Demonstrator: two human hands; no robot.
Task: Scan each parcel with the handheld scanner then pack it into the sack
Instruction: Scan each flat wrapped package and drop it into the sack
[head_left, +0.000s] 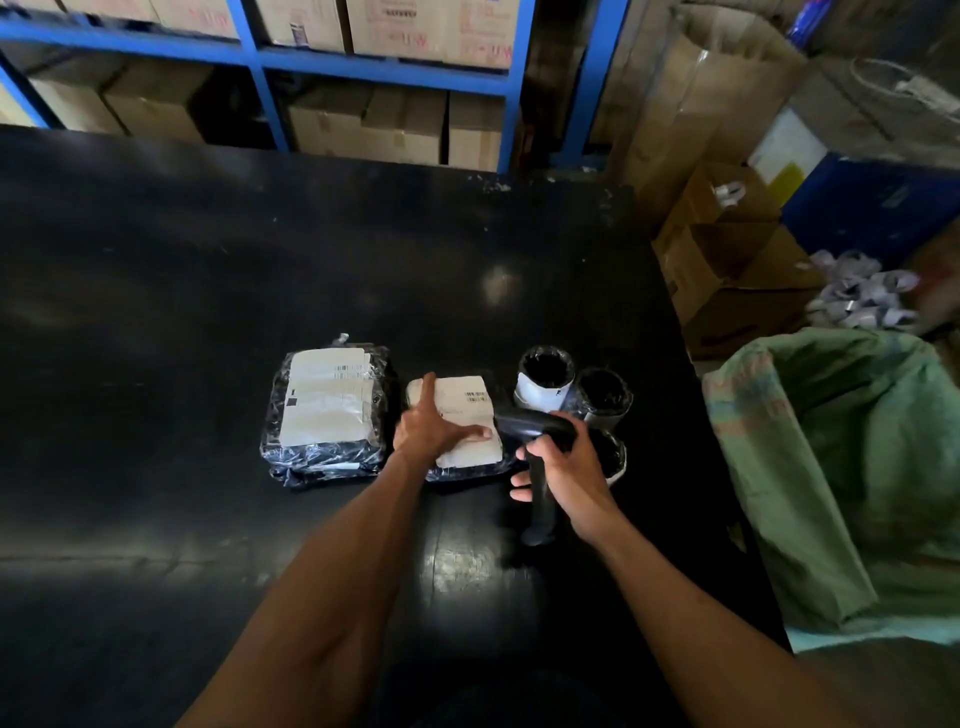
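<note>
Two black plastic-wrapped parcels with white labels lie on the black table (208, 270). The bigger parcel (324, 410) is on the left. My left hand (434, 423) rests flat, fingers spread, on the smaller parcel (467, 415) beside it. My right hand (563, 467) grips the black handheld scanner (537, 431) by its handle, its head pointing left at the small parcel's label. Three black rolled parcels (548, 379) stand just right of the scanner, partly hidden by my right hand. The green sack (852, 467) hangs open off the table's right edge.
Blue shelving (260, 78) with cardboard boxes stands behind the table. Open cardboard boxes (727, 270) and a heap of white wrappers (862, 296) lie on the floor at the right, behind the sack. The table's right edge runs close to the sack.
</note>
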